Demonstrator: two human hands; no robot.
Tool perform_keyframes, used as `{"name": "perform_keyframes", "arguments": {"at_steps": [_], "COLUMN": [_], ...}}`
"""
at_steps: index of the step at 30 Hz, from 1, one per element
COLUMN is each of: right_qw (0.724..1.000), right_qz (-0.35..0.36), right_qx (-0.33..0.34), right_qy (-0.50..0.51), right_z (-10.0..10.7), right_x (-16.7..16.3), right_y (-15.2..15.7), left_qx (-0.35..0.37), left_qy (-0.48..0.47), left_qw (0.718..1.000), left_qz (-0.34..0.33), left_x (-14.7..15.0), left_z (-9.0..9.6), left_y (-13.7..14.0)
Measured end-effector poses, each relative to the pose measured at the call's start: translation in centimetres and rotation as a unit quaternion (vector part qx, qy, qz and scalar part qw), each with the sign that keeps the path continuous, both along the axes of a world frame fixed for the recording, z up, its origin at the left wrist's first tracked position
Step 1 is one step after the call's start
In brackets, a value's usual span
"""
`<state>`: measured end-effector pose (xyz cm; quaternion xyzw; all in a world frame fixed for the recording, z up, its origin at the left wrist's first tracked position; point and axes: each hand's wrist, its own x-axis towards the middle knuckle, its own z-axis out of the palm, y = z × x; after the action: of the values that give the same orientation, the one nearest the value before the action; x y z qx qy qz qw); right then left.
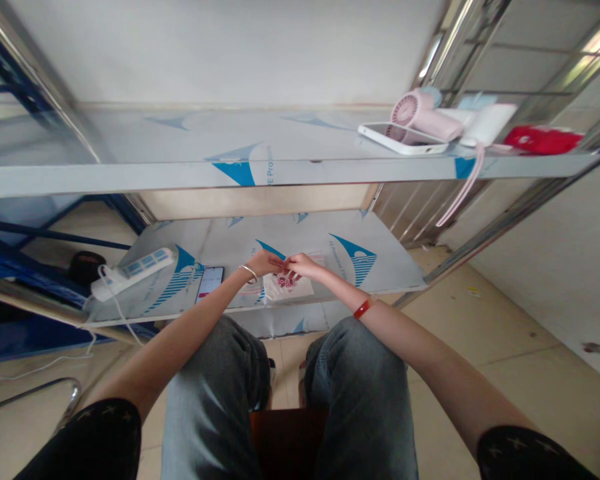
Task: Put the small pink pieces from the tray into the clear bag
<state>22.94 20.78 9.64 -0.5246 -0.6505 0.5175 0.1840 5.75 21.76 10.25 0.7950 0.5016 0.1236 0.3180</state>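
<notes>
The person sits before a steel rack, both arms stretched forward to its lower shelf [330, 253]. The left hand [265, 262] and right hand [303, 266] meet fingertip to fingertip just above a small clear bag [286, 287] with a pink print, which lies near the shelf's front edge. Both hands look closed in a pinch, apparently on the bag's upper edge or on something tiny held between them (too small to tell which at this distance).

Judging by the posture, the step in hand is fine finger work at the mouth of the bag: opening it, sealing it or getting something in or out. The next move would call for a steady two-handed grip on thin, slippery film, with the bag kept from sliding toward the shelf's front edge.

Left of the bag lies a phone [209, 283], screen up, and further left a white power strip [133, 273] with its cord trailing off the shelf. On the upper shelf [180, 150], up and to the right of the bag, sit a pink handheld fan [420, 115], a white tablet [400, 139] and a red pouch [543, 139].
</notes>
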Motion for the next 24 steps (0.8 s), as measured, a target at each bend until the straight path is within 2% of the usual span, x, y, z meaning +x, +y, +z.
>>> {"name": "perform_keyframes", "arguments": {"at_steps": [8,13,24], "right_qw": [0.998,0.997,0.998], "right_qz": [-0.01,-0.031,-0.055], "right_qx": [-0.045,-0.067,-0.018], "right_qy": [0.044,0.021,0.0], "right_z": [-0.31,-0.36,-0.2], "right_x": [-0.23,-0.42,-0.28], "right_y": [0.04,0.09,-0.22], "left_qx": [-0.015,-0.015,-0.048], "left_qy": [0.009,0.019,0.008], "left_qw": [1.0,1.0,0.998], "left_qz": [0.001,-0.007,-0.035], "left_x": [-0.58,-0.48,-0.14], "left_z": [-0.01,-0.07,0.41], "left_y": [0.17,0.12,-0.34]}}
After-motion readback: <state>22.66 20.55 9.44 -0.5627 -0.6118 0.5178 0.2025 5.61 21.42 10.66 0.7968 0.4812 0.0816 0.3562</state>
